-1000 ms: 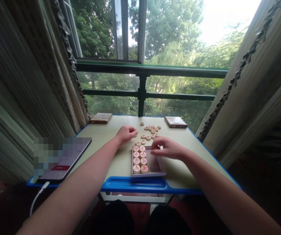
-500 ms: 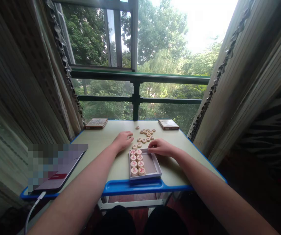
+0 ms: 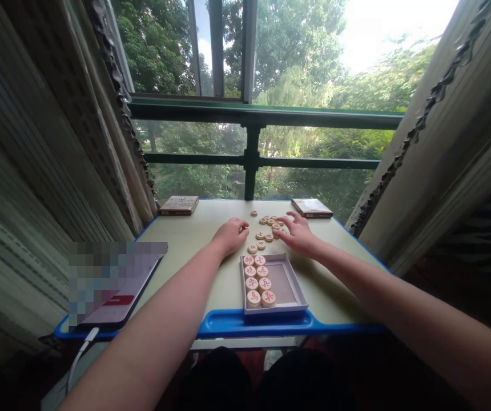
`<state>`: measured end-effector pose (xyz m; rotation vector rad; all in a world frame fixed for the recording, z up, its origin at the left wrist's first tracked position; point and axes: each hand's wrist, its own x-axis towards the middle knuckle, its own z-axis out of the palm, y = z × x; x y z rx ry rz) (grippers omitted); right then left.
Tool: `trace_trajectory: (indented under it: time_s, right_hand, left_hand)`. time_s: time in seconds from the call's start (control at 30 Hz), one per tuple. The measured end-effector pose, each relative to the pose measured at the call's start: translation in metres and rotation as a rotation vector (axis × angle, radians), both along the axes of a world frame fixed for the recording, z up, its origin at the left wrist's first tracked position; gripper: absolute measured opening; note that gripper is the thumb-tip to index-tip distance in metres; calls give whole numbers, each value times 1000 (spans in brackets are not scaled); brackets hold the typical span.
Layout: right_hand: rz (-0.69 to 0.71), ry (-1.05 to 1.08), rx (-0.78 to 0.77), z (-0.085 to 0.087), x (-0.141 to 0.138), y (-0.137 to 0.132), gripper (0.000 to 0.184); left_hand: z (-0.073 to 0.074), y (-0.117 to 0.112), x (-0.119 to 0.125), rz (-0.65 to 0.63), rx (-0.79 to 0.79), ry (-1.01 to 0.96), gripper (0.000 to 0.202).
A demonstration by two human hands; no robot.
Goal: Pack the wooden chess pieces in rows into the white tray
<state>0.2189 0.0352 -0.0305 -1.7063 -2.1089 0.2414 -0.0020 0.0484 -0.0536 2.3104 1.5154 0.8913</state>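
Table point(image 3: 226, 285): I see a pale top with a blue rim point(image 3: 256, 323).
Near edge: a shallow open box point(image 3: 276, 311).
Middle: round pieces point(image 3: 252, 249), loosely scattered, one set apart farther back.
Far corners: a left flat case point(image 3: 179, 205), a right flat case point(image 3: 312, 208).
Left side: I make out a flat device point(image 3: 138, 279), partly blurred.

Pale, blue-edged table point(image 3: 189, 231) beneath fingers point(image 3: 241, 224). Ahead of fingers, green railing point(image 3: 326, 119), grey-framed window point(image 3: 248, 51), leafy trees point(image 3: 301, 63); bright sky point(image 3: 386, 31) high to their right. Ruffle-edged curtains point(image 3: 57, 114) well left and right of fingers. Dim reddish floor point(image 3: 254, 358) below.
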Motion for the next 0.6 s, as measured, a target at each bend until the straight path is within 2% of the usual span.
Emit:
trace_trajectory:
  time_s: [0.07, 0.17, 0.33, 0.4, 0.47, 0.53, 0.6]
  right_hand:
    - [-8, -96, 0, -2, -4, 19, 66]
    - [6, -195, -78, -6, -12, 49, 75]
    - [173, -305, -160, -9, -33, 72, 75]
    - [224, -317, -127, -10, -43, 73, 71]
    - [209, -318, -76, -10, -52, 75, 67]
    - [190, -319, 2, -9, -60, 81, 63]
    - [255, -334, 47, -7, -66, 90, 55]
  left_hand:
    - [-1, 1, 0, -4, 2, 0, 26]
    - [-1, 3, -1, -3, -12, -22, 24]
    - [-4, 4, 0, -16, -3, -58, 32]
    - [-5, 3, 2, -66, -5, -53, 41]
    - [-7, 4, 3, -104, -20, -33, 52]
    - [-8, 5, 4, -108, -30, -42, 62]
    - [-8, 6, 3, -80, -44, -89, 66]
